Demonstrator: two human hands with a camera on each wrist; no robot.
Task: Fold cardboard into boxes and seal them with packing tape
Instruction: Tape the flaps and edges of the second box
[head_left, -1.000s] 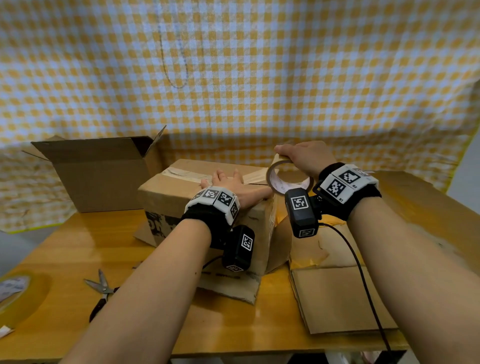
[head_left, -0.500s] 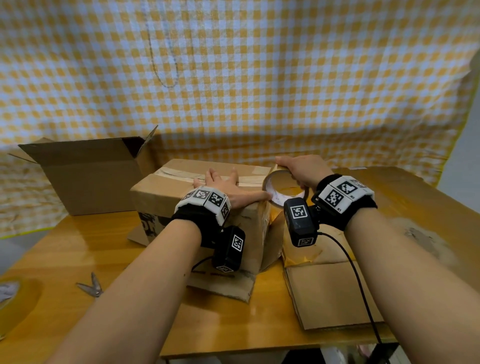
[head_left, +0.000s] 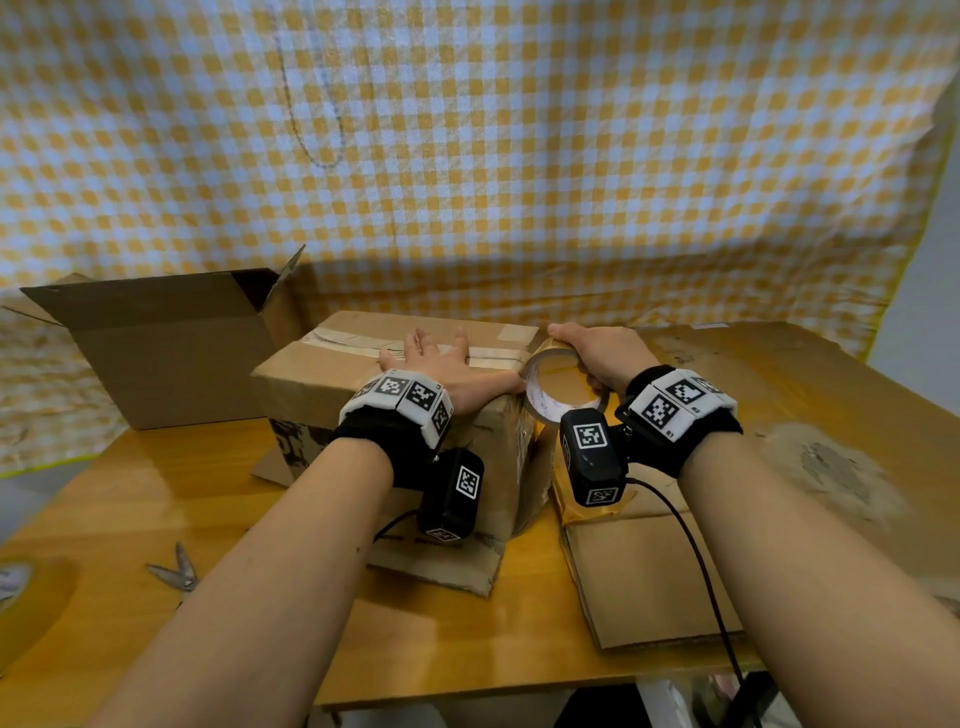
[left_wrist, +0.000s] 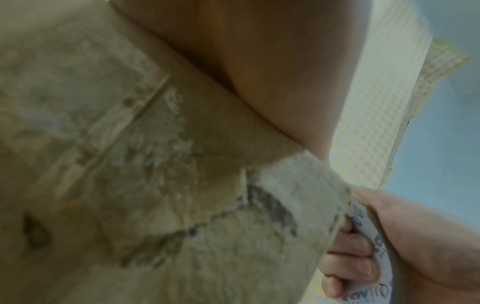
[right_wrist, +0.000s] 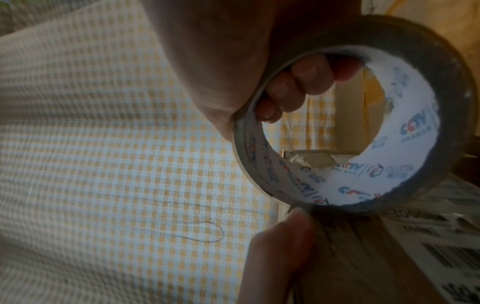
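Note:
A closed cardboard box (head_left: 332, 384) stands mid-table with a tape strip (head_left: 353, 344) along its top seam. My left hand (head_left: 441, 364) lies flat on the box top, fingers spread, thumb reaching the right edge. My right hand (head_left: 597, 358) grips a roll of packing tape (head_left: 556, 384) at the box's upper right corner, fingers curled through the core. The right wrist view shows the roll (right_wrist: 384, 127) with its printed white core and fingers (right_wrist: 298, 86) inside it. The left wrist view shows the blurred box side (left_wrist: 155, 185) and the right hand's fingers (left_wrist: 348, 261) on the roll.
An open cardboard box (head_left: 166, 343) stands at the back left. Flat cardboard pieces (head_left: 649, 566) lie to the right and under the closed box. Scissors (head_left: 176, 571) lie front left beside another tape roll (head_left: 21, 597). A checked cloth (head_left: 519, 156) hangs behind the wooden table (head_left: 156, 499).
The right hand has lowered the tape roll towards the box's right top corner. The left hand stays pressed on the box top. The head view has shifted.

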